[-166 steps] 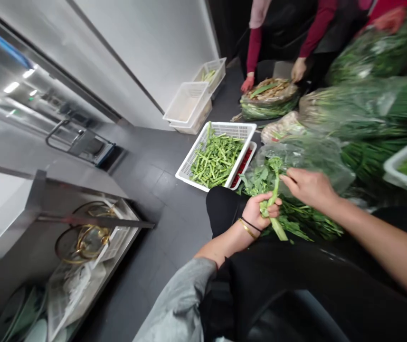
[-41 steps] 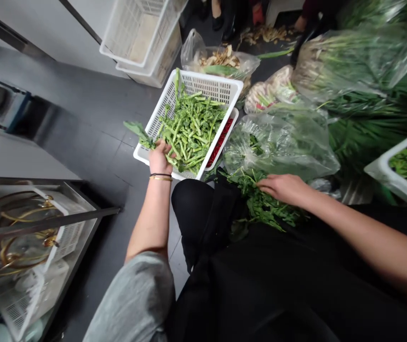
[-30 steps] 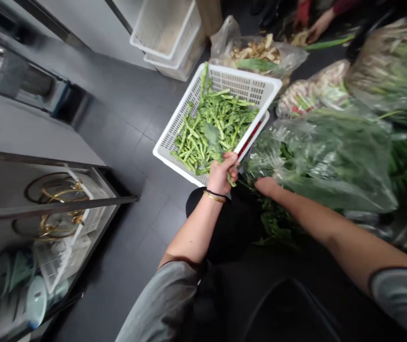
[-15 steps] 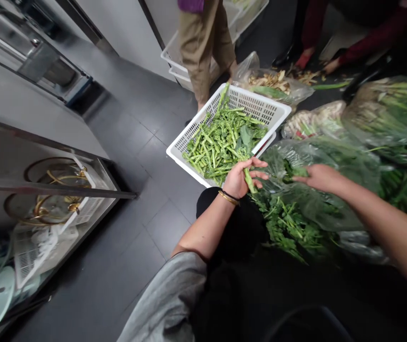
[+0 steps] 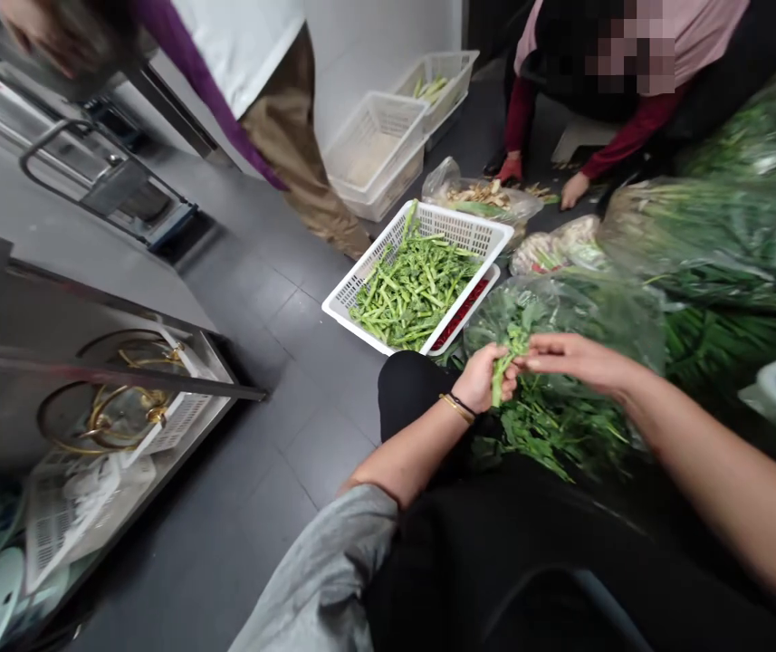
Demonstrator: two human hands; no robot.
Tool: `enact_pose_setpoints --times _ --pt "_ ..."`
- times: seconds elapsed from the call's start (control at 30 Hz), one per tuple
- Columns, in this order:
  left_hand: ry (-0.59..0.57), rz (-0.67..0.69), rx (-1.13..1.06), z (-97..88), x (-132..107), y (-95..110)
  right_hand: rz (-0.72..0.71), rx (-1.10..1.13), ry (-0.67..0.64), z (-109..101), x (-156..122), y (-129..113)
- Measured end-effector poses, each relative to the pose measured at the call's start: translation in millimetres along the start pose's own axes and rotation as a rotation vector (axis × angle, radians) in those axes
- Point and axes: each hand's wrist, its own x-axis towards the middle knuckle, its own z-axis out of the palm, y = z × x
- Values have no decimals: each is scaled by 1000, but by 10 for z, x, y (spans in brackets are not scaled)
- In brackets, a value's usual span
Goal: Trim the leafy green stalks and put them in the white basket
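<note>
The left hand (image 5: 486,376) grips a leafy green stalk (image 5: 497,388) above the lap; the right hand (image 5: 574,358) reaches across with fingers extended to its leafy part, though whether they pinch it I cannot tell; loose leaves (image 5: 557,430) lie below both hands, a clear plastic bag (image 5: 611,312) just behind; ahead and left, a white basket (image 5: 462,226) holds cut stalks (image 5: 411,290), the knee (image 5: 402,389) blocking the way near its front edge; red chillies (image 5: 459,317) show partly hidden beside it; beyond are a scrap bag (image 5: 479,199), stacked bins (image 5: 370,149) and a crouching co-worker's sleeve (image 5: 615,149).
</note>
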Motion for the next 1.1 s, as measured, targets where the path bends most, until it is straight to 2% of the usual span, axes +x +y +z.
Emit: enact_pose_setpoints --times 0.03,0.1,0.2,0.27,0.37,0.47,0.57,0.67,0.77,0.9,1.0,1.03,1.1 --pt "13 -8 49 47 33 -68 19 119 19 38 -162 73" --pt "38 32 212 149 98 -203 33 270 222 124 -384 172" --pt "8 97 377 299 153 -360 27 226 622 195 -485 218" --pt "36 161 360 379 151 -404 18 184 721 203 -490 208" --pt "125 283 297 453 104 -384 -6 315 653 245 -516 168" --pt "95 288 276 481 41 -326 -57 390 619 330 -556 120" --pt "84 274 282 475 32 -273 -145 199 751 404 -579 55" --pt "210 325 214 435 97 -209 -261 -65 885 498 -615 -28" --pt "251 335 129 378 146 -154 -341 -145 826 587 -670 -81" --pt "112 336 153 351 87 -204 -198 130 717 517 -632 -72" --pt "102 395 205 392 29 -272 -172 353 629 426 -496 -35" --pt "110 397 206 414 24 -278 -181 398 635 421 -445 -19" --pt "108 319 157 461 42 -262 -189 430 733 459 -357 17"
